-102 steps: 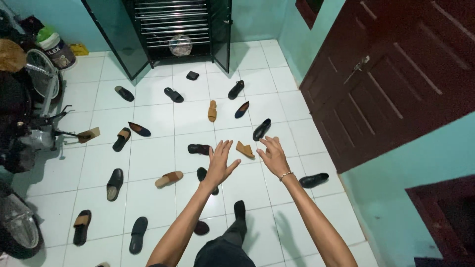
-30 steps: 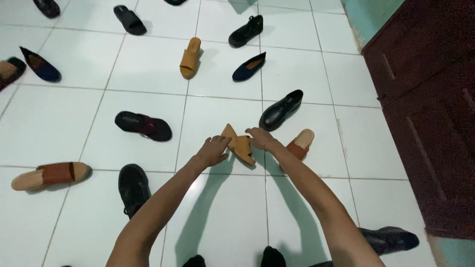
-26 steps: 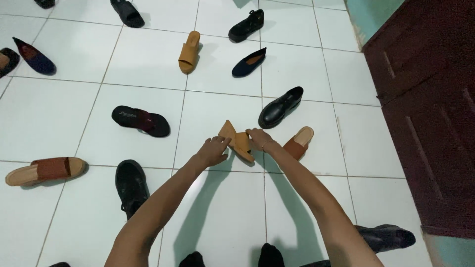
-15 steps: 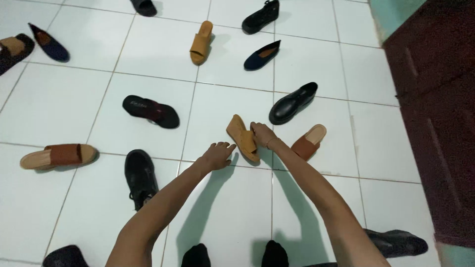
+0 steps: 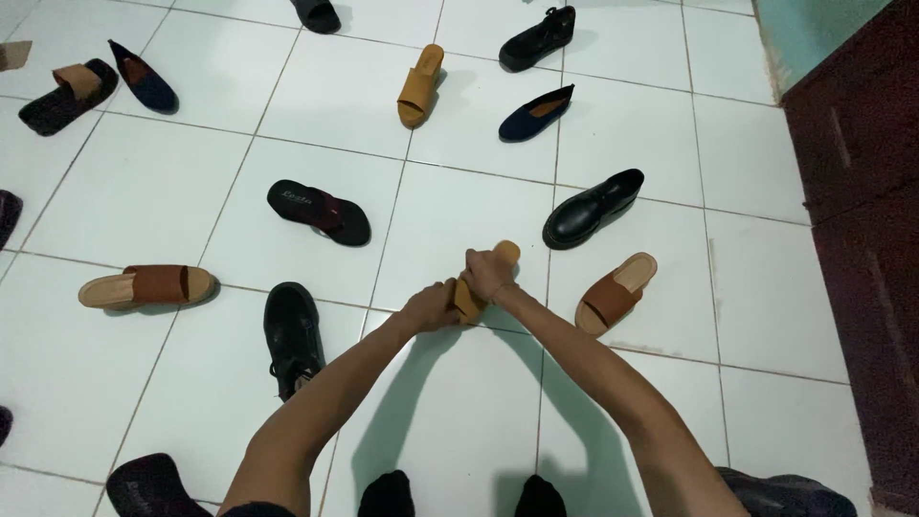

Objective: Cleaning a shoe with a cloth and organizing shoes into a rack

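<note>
White floor tiles [image 5: 115, 191] are stretching out all around you, with shoes lying everywhere. You are reaching down with both arms. Your left hand [image 5: 431, 306] and your right hand [image 5: 488, 275] are both wrapping around a tan sandal [image 5: 479, 283], one hand on each side, fingers curled tight on it. That tan sandal is sitting near the middle of the floor. A shiny black shoe [image 5: 593, 208] is lying just beyond it, a brown slipper [image 5: 616, 293] beside it near your right arm, and a black lace shoe [image 5: 292, 335] near your left arm.
</note>
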